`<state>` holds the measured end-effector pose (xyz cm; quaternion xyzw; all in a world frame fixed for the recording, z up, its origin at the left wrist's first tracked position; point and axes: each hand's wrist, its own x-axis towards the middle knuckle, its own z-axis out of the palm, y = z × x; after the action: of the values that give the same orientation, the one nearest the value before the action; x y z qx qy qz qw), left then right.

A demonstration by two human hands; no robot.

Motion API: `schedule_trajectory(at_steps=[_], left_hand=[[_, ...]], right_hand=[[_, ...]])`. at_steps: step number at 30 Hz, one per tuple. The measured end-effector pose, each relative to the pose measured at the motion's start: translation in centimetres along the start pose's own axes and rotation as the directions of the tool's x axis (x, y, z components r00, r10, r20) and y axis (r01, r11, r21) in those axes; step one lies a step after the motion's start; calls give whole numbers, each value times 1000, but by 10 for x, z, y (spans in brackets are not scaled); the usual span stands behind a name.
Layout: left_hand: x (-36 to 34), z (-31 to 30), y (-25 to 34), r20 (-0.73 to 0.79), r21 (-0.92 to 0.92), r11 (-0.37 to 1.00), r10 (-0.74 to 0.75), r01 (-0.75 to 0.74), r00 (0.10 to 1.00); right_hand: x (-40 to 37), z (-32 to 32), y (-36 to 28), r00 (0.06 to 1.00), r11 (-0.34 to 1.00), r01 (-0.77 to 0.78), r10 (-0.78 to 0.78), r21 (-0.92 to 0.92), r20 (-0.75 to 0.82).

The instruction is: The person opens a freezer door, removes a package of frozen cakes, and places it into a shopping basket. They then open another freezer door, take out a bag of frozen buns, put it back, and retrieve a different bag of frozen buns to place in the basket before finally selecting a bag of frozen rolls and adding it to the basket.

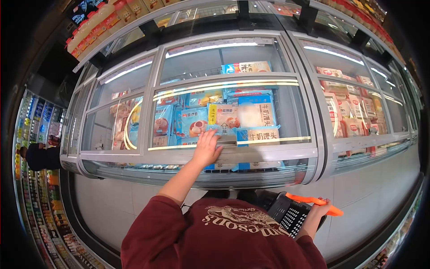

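Observation:
My left hand point(207, 149) rests on the sliding glass lid of a chest freezer, its fingers spread, against the left end of the lid's grey handle point(227, 141). Beneath the glass lie several blue bags of frozen buns; one bag point(193, 123) shows a picture of filled buns, and another point(263, 135) has a beige label. Low on the right, my right hand point(319, 210) is closed around the orange handle point(309, 199) of a black shopping basket point(293, 219). The basket hangs beside my body, partly hidden by my shirt.
Another freezer section point(354, 107) with red and white packages adjoins on the right. Bottles point(96, 24) line a shelf above the freezer. At the far left, a person's dark sleeve point(42, 157) shows before stocked shelves point(33, 112). Pale floor tiles point(358, 201) lie below.

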<state>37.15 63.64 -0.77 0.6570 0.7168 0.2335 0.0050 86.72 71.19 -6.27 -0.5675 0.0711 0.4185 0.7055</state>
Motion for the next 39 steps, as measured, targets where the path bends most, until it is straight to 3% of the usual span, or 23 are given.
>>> schedule_trajectory(at_steps=[5,7,9,12,13,14,15,16,17,18,19,22,29,39], left_hand=[[4,-8,-2,35,-142,988,-58,62,998],[4,-10,-5,34,-179,982,-57,63,998],[5,-10,-5,27,-196,979,-54,59,998],[7,-7,-4,26,-179,978,-101,104,995],[7,-6,-6,28,-161,983,-85,89,996],[8,-4,-8,29,-144,987,-67,70,997],[9,-3,-10,32,-127,991,-48,52,998],[10,-2,-12,39,-125,992,-14,19,999],[12,-2,-15,45,-121,993,18,-12,999],[14,-2,-19,54,-116,992,46,-39,997],[16,-2,-22,61,-125,989,86,-78,994],[33,-3,-33,59,-108,990,93,-86,994],[124,16,-96,-76,-108,986,121,-129,990],[234,32,-167,-79,-82,991,103,-109,992]], right_hand=[[23,21,17,995,988,-7,22,-155,97],[-3,33,8,995,848,-32,80,-530,67],[-16,43,2,992,581,-62,123,-812,12],[-38,54,31,923,564,306,22,-767,385],[-71,65,45,769,433,593,-55,-679,637],[-122,86,64,540,279,819,-85,-501,837],[-187,113,74,240,67,969,-2,-239,971],[-227,137,94,71,143,986,84,-83,994],[-243,154,122,-109,89,991,157,96,982],[-258,172,146,-213,70,977,297,201,931],[-261,185,173,-257,107,966,442,234,859],[-251,211,207,-413,179,910,472,373,779],[-242,302,259,-436,170,900,318,402,842],[-231,425,320,-481,180,875,216,450,849]])
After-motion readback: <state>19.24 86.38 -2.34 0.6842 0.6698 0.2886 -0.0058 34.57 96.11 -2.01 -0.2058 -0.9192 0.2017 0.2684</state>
